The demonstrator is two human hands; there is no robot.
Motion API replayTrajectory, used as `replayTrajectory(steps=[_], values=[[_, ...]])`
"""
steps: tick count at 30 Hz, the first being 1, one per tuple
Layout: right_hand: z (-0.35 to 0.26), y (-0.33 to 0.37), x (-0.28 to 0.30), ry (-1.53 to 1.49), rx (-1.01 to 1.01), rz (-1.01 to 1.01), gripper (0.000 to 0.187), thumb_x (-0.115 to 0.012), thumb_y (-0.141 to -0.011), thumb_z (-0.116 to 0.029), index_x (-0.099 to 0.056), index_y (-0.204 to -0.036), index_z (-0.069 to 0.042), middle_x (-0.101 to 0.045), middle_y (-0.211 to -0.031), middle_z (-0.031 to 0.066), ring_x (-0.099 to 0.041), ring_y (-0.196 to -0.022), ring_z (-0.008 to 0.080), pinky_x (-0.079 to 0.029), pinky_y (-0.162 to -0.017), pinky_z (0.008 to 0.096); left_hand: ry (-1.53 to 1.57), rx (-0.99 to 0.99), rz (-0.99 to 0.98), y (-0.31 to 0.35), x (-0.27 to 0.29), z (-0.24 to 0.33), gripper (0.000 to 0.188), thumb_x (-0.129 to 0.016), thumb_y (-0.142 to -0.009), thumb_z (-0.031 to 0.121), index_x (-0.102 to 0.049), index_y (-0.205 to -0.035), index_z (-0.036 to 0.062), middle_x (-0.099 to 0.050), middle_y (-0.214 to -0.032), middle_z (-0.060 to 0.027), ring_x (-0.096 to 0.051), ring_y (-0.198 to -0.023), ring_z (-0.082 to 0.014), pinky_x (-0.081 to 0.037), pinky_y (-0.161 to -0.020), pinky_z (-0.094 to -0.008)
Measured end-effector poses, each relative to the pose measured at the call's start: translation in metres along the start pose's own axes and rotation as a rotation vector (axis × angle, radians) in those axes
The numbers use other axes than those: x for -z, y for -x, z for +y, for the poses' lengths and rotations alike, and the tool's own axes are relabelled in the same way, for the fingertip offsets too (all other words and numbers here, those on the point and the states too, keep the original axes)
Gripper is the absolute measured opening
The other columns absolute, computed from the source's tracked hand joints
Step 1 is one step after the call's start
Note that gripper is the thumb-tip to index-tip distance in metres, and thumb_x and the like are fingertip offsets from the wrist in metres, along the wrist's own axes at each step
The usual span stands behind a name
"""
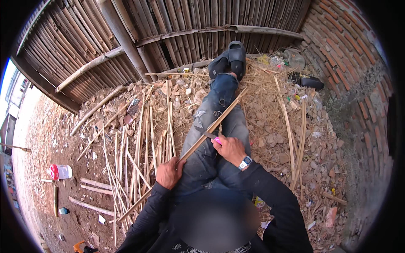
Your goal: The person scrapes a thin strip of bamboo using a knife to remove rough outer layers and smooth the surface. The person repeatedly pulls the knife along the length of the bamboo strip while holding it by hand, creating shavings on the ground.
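Note:
A long bamboo strip (228, 111) lies slantwise across my thighs, its far end near my shins and its near end beside my left forearm. Wrapped round its lower part is my left hand (169, 173), closed. My right hand (230, 150) grips a knife by its pink handle, and the grey knife blade (204, 133) rests against the strip's edge. A watch sits on my right wrist. To my left many split bamboo strips (134, 164) lie in a loose pile on the ground.
A bamboo wall (181, 19) stands ahead, and a brick wall (341, 55) on the right. More strips (290, 135) lie to my right among rubble and straw. A white tub (61, 171) with red stands at left, and an orange-handled tool (79, 246) lies lower left.

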State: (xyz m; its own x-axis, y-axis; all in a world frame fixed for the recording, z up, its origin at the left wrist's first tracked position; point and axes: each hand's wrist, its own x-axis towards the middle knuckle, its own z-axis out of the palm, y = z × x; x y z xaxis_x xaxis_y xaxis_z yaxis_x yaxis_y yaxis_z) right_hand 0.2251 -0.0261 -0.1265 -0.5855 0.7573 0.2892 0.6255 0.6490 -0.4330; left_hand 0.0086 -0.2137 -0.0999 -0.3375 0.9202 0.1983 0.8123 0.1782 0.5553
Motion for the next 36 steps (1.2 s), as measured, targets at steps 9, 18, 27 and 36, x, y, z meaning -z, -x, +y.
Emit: replayTrajectory(steps=[9, 18, 27, 36], values=[[0.102, -0.019, 0.033, 0.171, -0.090, 0.150, 0.046, -0.058, -0.104, -0.049, -0.068, -0.085, -0.009, -0.066, -0.063, 0.0211, -0.066, -0.059, 0.0447, -0.050, -0.052, 0.0557, -0.058, -0.004, -0.017, 0.041, 0.030, -0.022, 0.026, -0.076, -0.097, 0.029, -0.067, -0.085, 0.0078, -0.068, -0.065, -0.0139, -0.069, -0.057, -0.0377, -0.054, -0.053, -0.0469], [-0.037, 0.017, 0.001, -0.083, 0.179, -0.141, 0.044, -0.062, -0.102, -0.049, -0.063, -0.082, -0.009, -0.065, -0.059, 0.0170, -0.069, -0.058, 0.0406, -0.054, -0.052, 0.0535, 0.022, -0.010, 0.017, 0.023, 0.005, -0.006, 0.023, -0.077, -0.096, 0.026, -0.067, -0.091, 0.0055, -0.070, -0.071, -0.0176, -0.071, -0.064, -0.0386, -0.055, -0.057, -0.0459], [0.054, -0.033, 0.028, 0.064, -0.117, 0.020, 0.043, -0.057, -0.106, -0.044, -0.068, -0.085, -0.008, -0.066, -0.062, 0.0197, -0.067, -0.058, 0.0429, -0.051, -0.050, 0.0541, -0.052, 0.056, 0.027, 0.077, 0.023, -0.052, 0.021, -0.081, -0.092, 0.021, -0.066, -0.088, 0.0065, -0.071, -0.070, -0.0143, -0.072, -0.063, -0.0351, -0.054, -0.055, -0.0420], [0.021, -0.019, 0.007, 0.063, 0.022, 0.102, 0.044, -0.061, -0.102, -0.050, -0.068, -0.085, -0.010, -0.067, -0.062, 0.0194, -0.068, -0.057, 0.0416, -0.054, -0.052, 0.0534, -0.116, -0.026, 0.071, 0.064, 0.032, -0.035, 0.020, -0.078, -0.091, 0.015, -0.061, -0.085, 0.0072, -0.068, -0.072, -0.0136, -0.069, -0.065, -0.0357, -0.052, -0.058, -0.0448]])
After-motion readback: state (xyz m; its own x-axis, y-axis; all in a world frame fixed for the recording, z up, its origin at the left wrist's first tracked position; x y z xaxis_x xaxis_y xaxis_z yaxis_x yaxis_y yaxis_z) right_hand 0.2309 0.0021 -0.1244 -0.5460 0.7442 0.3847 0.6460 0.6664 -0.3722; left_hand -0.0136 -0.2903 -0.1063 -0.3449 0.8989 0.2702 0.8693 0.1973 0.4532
